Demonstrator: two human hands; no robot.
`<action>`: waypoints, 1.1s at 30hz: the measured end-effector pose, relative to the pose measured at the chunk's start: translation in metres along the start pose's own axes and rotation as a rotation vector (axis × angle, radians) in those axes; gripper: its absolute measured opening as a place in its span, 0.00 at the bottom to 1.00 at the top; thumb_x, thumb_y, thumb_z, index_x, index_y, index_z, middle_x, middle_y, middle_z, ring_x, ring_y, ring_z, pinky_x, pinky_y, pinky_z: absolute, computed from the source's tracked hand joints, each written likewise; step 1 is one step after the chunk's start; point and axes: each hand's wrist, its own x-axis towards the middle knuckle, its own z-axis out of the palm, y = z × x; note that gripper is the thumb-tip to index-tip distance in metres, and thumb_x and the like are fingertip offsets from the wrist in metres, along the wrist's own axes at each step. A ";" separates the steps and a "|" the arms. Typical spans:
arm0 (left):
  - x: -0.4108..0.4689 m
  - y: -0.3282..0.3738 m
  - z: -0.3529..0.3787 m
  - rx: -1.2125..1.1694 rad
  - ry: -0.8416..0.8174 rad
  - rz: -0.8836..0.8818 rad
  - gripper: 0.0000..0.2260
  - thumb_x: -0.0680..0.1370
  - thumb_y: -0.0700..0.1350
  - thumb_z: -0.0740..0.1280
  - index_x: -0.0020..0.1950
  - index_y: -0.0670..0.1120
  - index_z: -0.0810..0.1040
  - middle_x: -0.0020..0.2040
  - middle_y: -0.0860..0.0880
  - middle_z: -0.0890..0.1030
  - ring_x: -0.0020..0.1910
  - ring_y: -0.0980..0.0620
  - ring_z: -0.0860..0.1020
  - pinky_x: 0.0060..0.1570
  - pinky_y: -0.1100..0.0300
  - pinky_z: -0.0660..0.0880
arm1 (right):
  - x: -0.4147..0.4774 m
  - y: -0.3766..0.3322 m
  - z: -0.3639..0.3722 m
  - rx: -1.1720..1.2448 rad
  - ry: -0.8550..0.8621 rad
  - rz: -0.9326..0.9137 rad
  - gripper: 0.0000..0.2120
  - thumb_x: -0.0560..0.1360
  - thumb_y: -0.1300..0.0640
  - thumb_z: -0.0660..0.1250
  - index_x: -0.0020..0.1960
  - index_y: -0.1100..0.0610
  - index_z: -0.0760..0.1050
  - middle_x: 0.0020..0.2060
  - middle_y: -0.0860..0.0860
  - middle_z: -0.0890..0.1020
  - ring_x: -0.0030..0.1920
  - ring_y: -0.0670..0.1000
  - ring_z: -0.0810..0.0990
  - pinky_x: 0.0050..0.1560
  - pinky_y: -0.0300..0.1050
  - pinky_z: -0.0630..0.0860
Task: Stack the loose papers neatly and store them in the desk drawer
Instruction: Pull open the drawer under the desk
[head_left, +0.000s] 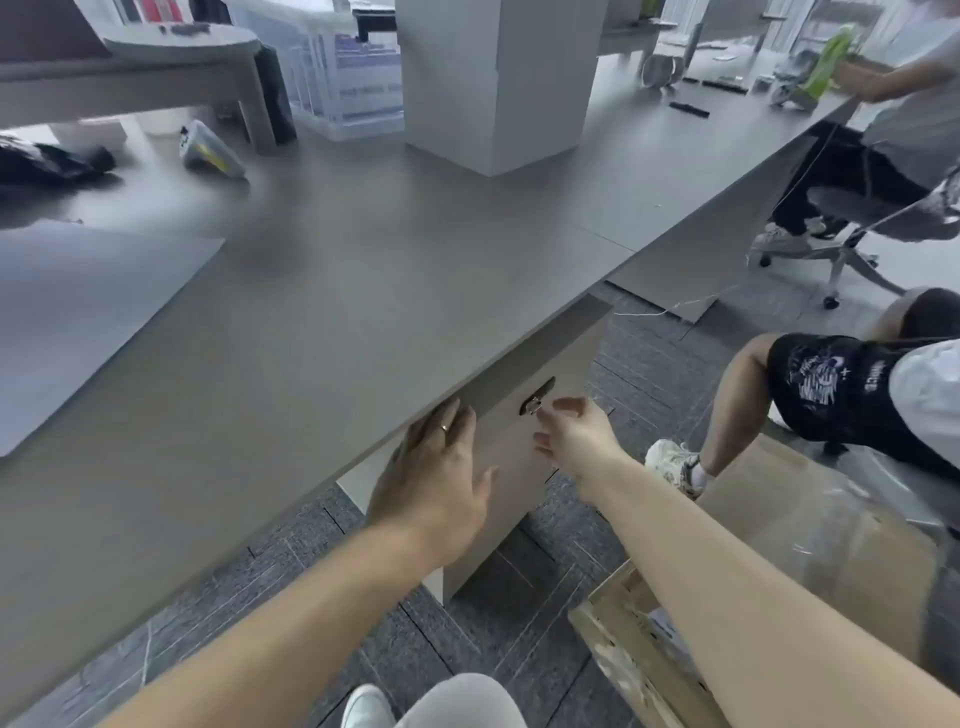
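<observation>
The beige desk drawer (511, 436) sits closed under the edge of the grey desk (311, 312). A dark lock plate with a small metal key (535, 402) shows on the drawer front. My left hand (441, 467) lies flat against the drawer front, fingers spread, just below the desk edge. My right hand (571, 436) hovers beside the key, fingers apart, thumb and forefinger close to it. No loose papers are in view near the drawer. A large pale sheet (78, 322) lies on the desk at the left.
A cardboard box (810, 545) and a wooden crate (639, 654) stand on the floor to my right. A person's legs (810, 395) are near them; another person sits on a wheeled chair (852, 244) farther back. A white box (498, 78) stands on the desk.
</observation>
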 end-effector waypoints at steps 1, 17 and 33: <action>0.003 -0.001 0.003 -0.006 0.009 0.010 0.34 0.81 0.58 0.57 0.82 0.46 0.51 0.84 0.48 0.52 0.82 0.49 0.49 0.79 0.51 0.53 | 0.006 -0.002 0.003 0.013 0.023 0.009 0.16 0.77 0.56 0.68 0.62 0.60 0.73 0.51 0.57 0.82 0.55 0.57 0.84 0.61 0.54 0.80; 0.004 0.002 0.014 -0.042 0.103 0.030 0.32 0.81 0.54 0.61 0.81 0.42 0.56 0.82 0.44 0.57 0.81 0.47 0.52 0.79 0.56 0.50 | 0.053 0.016 0.009 0.137 0.076 0.069 0.15 0.65 0.58 0.71 0.19 0.54 0.83 0.28 0.53 0.84 0.42 0.56 0.84 0.56 0.51 0.82; -0.002 0.011 0.011 -0.031 0.076 -0.017 0.37 0.78 0.60 0.63 0.79 0.39 0.61 0.80 0.40 0.62 0.79 0.43 0.57 0.76 0.50 0.60 | -0.035 0.095 -0.152 0.138 0.188 0.007 0.06 0.79 0.67 0.64 0.45 0.65 0.78 0.38 0.58 0.81 0.32 0.50 0.79 0.33 0.36 0.80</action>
